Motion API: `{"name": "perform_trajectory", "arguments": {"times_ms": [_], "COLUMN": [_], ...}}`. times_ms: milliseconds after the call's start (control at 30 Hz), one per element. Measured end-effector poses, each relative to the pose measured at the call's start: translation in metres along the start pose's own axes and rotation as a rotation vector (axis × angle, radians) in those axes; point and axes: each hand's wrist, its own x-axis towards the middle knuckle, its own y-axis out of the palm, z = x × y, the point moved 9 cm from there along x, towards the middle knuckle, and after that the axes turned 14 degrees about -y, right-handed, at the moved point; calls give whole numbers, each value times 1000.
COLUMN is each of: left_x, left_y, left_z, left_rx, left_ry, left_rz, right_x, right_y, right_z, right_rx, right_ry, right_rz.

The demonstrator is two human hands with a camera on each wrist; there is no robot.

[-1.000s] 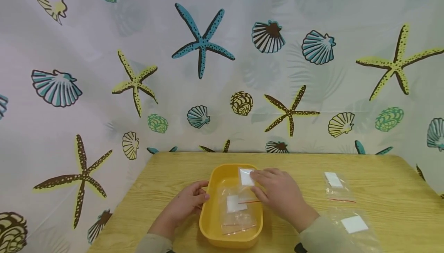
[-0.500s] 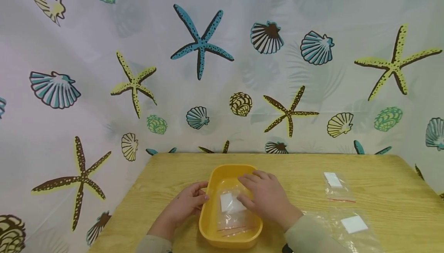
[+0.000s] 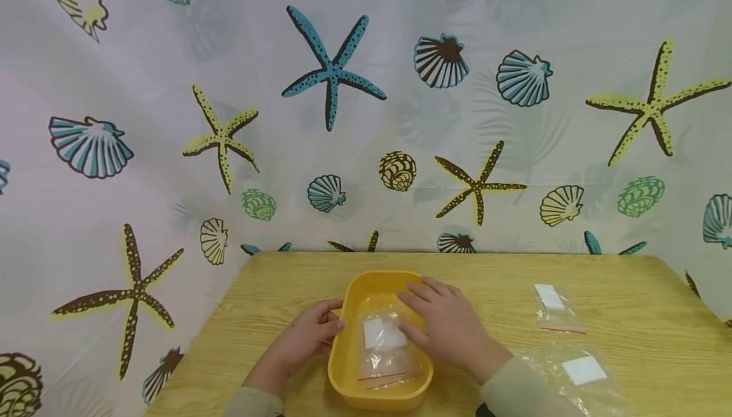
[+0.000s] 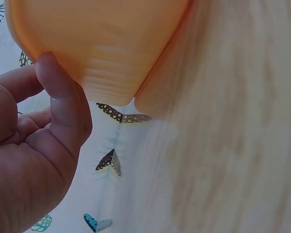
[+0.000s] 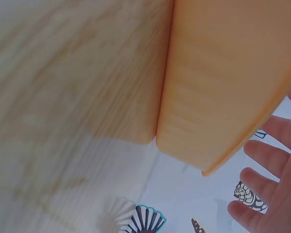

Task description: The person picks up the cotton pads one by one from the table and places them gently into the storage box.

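Observation:
A yellow plastic tub [image 3: 337, 372] stands on the table in the head view. My left hand [image 3: 303, 337] holds its left side, with the thumb and fingers at the rim; the left wrist view shows a fingertip against the outer wall. Inside the tub lie overlapping clear zip bags [image 3: 382, 361], with red seal lines and white slips in them. My right hand [image 3: 448, 328] hovers over the tub's right rim, fingers spread and nothing in them. In the right wrist view its fingers [image 5: 266, 158] extend beside the tub's upper edge.
To the right on the wooden table [image 3: 486, 271] lie a small zip bag [image 3: 563, 315] with a white slip and a larger clear bag [image 3: 595, 388]. More clear plastic shows by the right sleeve [image 3: 526, 391]. A patterned curtain [image 3: 366, 213] hangs behind.
My right hand has let go of a zip bag, which now lies in the tub over the other. That hand moved left, then slightly back right. The left hand has stayed put.

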Motion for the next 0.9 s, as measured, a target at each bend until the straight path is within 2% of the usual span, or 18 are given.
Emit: {"name": "perform_trajectory", "arguments": {"times_ms": [333,633,800,900], "left_x": [2,2,3,2], "left_y": [0,-1,0,-1], "left_z": [1,9,2,1], "left_rx": [-9,-18,-14,-9], "left_ry": [1,-21,-2,-12], "left_rz": [0,19,14,-1], "right_x": [-14,-32,-42,-45], "right_y": [-6,-11,-17,-18], "right_z": [-7,-11,-21,-25], "right_rx": [-38,-36,-20,-1], "right_ry": [-3,-37,-20,-7], "right_rz": [51,38,41,53]}}
